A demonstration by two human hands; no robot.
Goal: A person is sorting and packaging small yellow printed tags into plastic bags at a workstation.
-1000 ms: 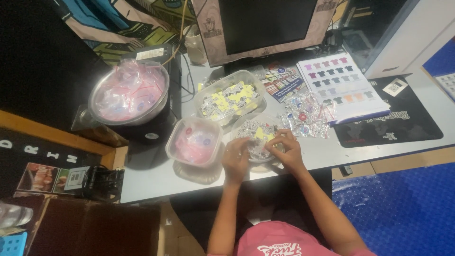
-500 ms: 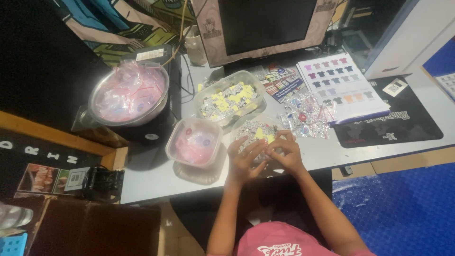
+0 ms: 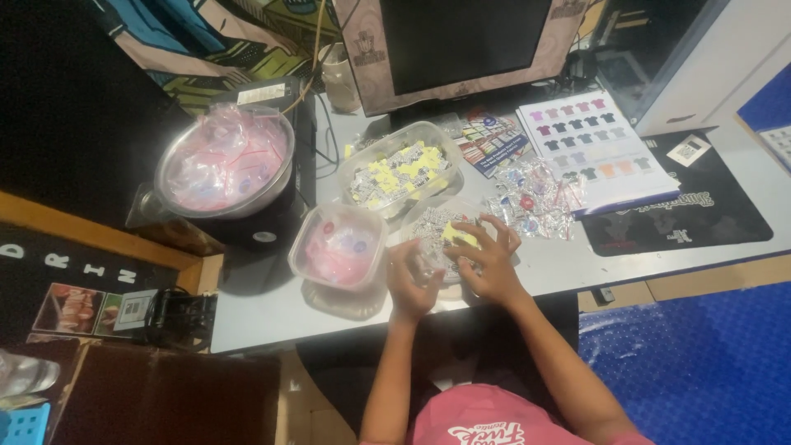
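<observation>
Resting on a clear plastic tub (image 3: 428, 227) at the near edge of a pale desk (image 3: 264, 317), the right hand (image 3: 488, 264) spreads its fingers over small wrapped pieces and touches a yellow packet (image 3: 458, 235); whether it pinches the packet cannot be told. The left hand (image 3: 409, 284) sits just beside it at the tub's near rim, fingers curled, and what it grips, if anything, is hidden. Left of the hands stands a second tub of pink bags (image 3: 338, 245), and behind them a third tub of yellow and silver packets (image 3: 401, 171). Farther left is a metal bowl (image 3: 224, 161) of pink bags. To the right lie loose clear packets (image 3: 531, 198), a colour chart sheet (image 3: 595, 148) and a dark mat (image 3: 684, 206). A monitor (image 3: 461, 41) is cut off at the top edge.
</observation>
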